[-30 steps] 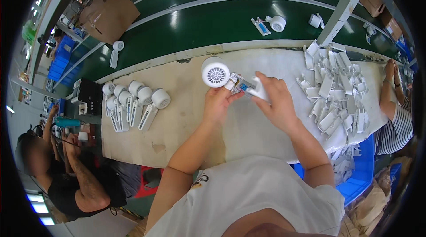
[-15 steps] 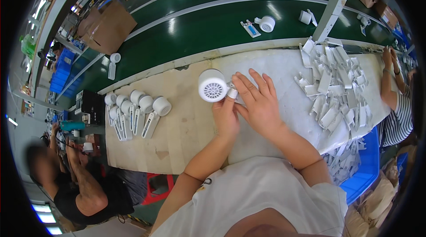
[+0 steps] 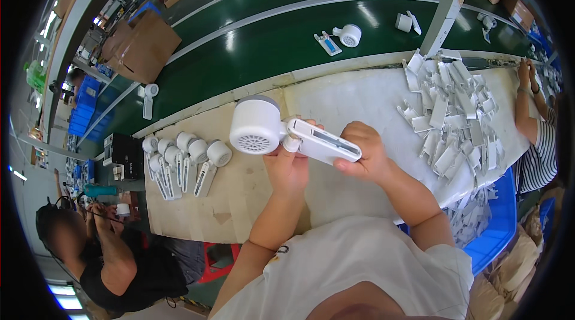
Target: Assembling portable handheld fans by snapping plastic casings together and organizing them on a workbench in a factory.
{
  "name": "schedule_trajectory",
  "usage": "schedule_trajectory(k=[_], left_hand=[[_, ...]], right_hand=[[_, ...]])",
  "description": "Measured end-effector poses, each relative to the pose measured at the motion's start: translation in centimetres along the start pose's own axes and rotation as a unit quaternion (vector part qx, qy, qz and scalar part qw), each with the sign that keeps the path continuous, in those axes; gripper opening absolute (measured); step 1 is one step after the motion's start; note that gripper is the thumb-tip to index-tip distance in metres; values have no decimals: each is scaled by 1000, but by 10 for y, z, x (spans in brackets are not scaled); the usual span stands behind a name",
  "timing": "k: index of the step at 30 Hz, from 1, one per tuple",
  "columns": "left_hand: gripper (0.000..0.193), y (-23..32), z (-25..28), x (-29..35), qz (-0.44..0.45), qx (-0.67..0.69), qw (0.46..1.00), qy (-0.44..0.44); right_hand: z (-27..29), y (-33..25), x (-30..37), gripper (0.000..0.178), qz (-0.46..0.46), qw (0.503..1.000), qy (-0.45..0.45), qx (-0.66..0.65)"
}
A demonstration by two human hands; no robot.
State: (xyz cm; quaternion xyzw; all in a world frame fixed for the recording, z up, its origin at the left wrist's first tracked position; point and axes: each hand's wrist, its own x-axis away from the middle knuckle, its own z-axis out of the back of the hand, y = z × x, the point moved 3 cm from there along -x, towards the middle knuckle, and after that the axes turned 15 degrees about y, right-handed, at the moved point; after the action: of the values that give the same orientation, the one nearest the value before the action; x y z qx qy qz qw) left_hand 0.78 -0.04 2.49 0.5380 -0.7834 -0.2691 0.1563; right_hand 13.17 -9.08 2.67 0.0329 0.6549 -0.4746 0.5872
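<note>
Both of my hands hold a white handheld fan (image 3: 254, 121) above the table. Its drum-shaped head has a round grille on the near side and a grey rim. The handle (image 3: 326, 145) runs right from the head and shows a long dark slot. My left hand (image 3: 287, 170) is closed around the neck, below where head and handle meet. My right hand (image 3: 368, 155) grips the far right end of the handle, thumb on its near edge. Part of the left fingers is hidden behind the fan.
Several similar fans (image 3: 197, 151) lie on the table (image 3: 239, 200) to the left. At the right is a heap of white plastic shells (image 3: 443, 116), with more in a blue bin (image 3: 488, 230). Beyond runs a green conveyor (image 3: 257, 38) carrying fans. Co-workers sit at left and right.
The fan has moved left and closer, and its handle has swung into view pointing right. My right hand has shifted from the neck to the handle's end.
</note>
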Motion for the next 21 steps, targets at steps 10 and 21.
schedule_trajectory(k=[10, 21], left_hand=[[39, 96, 129, -34, -163, -873, 445, -114], [34, 108, 126, -40, -246, -750, 610, -68]], right_hand=[[14, 183, -37, 50, -130, 932, -50, 334], [24, 224, -115, 66, -123, 892, -71, 428]])
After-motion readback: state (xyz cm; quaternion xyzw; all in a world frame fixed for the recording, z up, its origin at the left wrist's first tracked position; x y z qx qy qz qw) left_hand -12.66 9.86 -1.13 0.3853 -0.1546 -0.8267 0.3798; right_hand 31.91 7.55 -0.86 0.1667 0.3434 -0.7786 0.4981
